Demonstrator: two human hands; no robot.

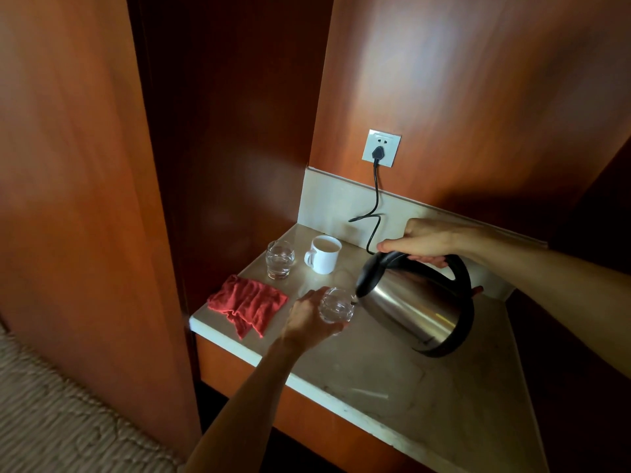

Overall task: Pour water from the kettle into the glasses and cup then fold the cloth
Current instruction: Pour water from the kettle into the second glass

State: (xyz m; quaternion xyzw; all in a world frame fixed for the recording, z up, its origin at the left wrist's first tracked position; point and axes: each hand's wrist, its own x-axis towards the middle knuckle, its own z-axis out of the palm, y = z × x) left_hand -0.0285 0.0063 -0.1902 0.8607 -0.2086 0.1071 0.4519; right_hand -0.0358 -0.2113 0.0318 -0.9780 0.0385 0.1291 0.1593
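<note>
On the counter (426, 387), by the wall socket (381, 148):
Right hand (421, 241): I see it closed around the handle of the steel kettle (415, 310), tilted, spout at the near glass (336, 308).
Left hand (309, 320): wrapped around that glass, below the socket.
Far glass (280, 260): left of the white mug (323, 254).
Red cloth (247, 303): crumpled, lower left of the socket.

walls: red-brown wood panels (85, 165) | counter: pale stone (426, 387) | floor: woven carpet (51, 421)
</note>
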